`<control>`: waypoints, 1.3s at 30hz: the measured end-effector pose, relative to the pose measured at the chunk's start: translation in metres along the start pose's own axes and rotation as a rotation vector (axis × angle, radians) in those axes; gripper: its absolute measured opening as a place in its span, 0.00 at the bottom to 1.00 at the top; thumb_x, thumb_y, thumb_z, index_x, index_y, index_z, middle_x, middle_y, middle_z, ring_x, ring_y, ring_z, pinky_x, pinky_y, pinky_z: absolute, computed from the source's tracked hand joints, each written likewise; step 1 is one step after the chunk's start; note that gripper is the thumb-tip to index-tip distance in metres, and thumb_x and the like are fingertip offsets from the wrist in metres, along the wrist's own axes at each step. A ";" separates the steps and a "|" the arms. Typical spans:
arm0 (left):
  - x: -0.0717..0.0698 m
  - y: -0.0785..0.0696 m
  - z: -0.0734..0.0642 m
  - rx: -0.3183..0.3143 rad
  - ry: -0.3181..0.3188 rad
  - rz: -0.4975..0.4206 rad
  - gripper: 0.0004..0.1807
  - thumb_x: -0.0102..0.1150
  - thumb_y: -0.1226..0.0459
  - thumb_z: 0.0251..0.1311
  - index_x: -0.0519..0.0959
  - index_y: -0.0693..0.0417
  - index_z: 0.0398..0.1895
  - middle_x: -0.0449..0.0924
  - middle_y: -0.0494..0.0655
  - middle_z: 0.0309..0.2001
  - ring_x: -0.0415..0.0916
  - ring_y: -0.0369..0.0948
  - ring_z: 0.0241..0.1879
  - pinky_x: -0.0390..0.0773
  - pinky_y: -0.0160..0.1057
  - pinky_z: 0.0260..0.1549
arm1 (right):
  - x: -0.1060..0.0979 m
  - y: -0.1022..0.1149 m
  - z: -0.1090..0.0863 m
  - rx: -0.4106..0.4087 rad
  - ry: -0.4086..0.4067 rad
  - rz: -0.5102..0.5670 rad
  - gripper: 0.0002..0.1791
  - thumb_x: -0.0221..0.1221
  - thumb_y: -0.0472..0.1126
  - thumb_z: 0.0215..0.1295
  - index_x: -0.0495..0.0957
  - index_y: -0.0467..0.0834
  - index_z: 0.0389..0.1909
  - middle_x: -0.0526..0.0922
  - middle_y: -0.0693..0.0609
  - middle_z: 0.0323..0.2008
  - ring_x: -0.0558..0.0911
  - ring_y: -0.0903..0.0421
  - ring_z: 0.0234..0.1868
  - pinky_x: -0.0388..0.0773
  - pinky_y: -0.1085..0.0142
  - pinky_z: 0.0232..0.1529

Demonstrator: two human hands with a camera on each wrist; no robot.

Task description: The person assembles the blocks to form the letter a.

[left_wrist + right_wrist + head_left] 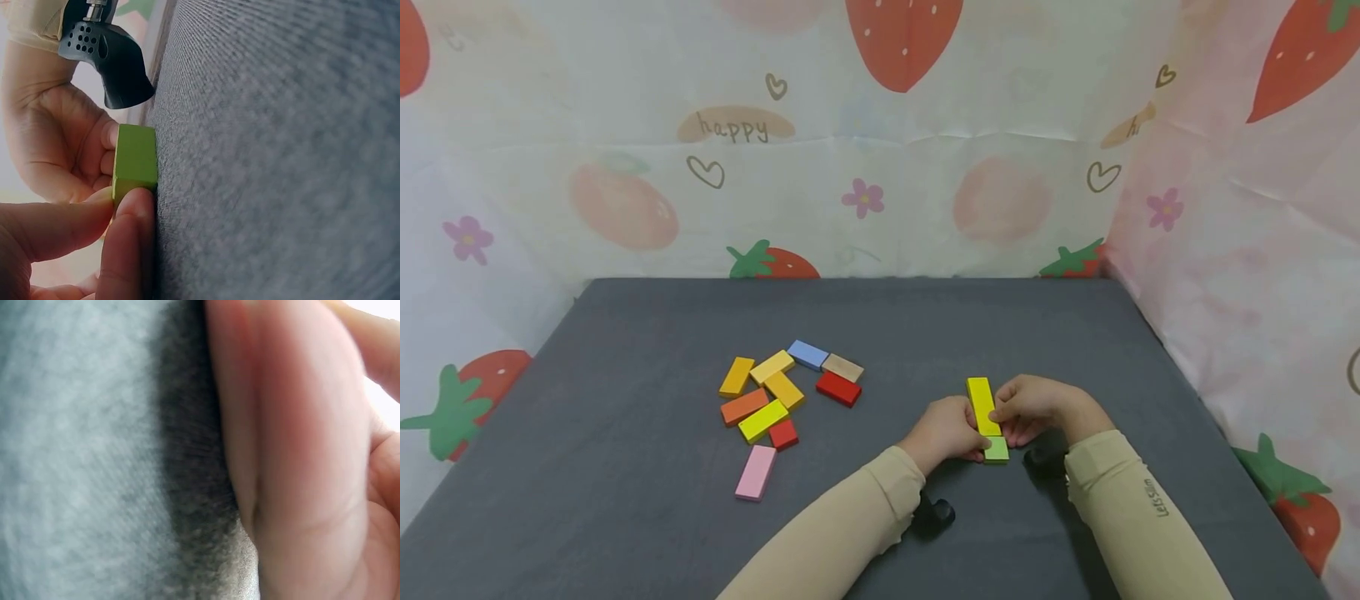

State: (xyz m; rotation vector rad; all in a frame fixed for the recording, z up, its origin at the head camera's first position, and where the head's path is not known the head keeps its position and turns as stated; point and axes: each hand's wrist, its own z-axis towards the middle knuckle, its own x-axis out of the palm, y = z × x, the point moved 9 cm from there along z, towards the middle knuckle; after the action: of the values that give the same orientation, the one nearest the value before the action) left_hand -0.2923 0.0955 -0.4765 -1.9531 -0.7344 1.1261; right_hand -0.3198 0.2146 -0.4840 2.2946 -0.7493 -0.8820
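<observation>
While the strawberry-print backdrop [910,158] closes off the back and both sides, the dark grey table [647,333] takes up most of your workspace. Your two beige sleeves come in from the near edge: left sleeve [835,533], right sleeve [1142,508], the latter with lettering. Your hands meet right of centre. Your left hand [945,429] is grasping, thumb and finger pinching the light green block at its side. Your right hand [1041,408] has its fingers bent and its thumb over the right edge of the yellow block, so you grip that one; the right wrist view shows only blurred fingers and cloth. Two black wrist pieces, left one [934,518] and right one [1043,460], sit under your wrists.

Blocks next. The yellow block [982,404] lies between your hands, long side pointing away from you. Well apart, left of your hands, you have a loose group: pink block [755,473] nearest you, lemon block [763,421] beside the orange block [745,407], then gold block [785,390], pale yellow block [772,367], amber block [736,377], blue block [808,355], tan block [842,367], red block [838,388]. A second red block [783,434], partly covered, shows a shorter face by the lemon one. Smallest visible: the light green block [996,451], on the table at the yellow block's near end, your left fingers hiding part of it.
</observation>
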 end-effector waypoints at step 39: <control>-0.002 0.004 0.004 -0.035 0.031 -0.083 0.20 0.69 0.71 0.53 0.70 0.58 0.45 0.78 0.49 0.24 0.81 0.39 0.19 0.81 0.32 0.23 | -0.008 0.001 0.003 -0.060 -0.010 -0.012 0.13 0.59 0.43 0.68 0.80 0.40 0.26 0.82 0.52 0.19 0.81 0.60 0.20 0.82 0.66 0.30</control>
State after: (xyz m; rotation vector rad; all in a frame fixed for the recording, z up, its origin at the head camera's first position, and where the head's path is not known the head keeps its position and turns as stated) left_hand -0.2962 0.0931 -0.4806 -1.9463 -0.8160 1.0367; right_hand -0.3276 0.2180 -0.4822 2.2456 -0.7044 -0.9106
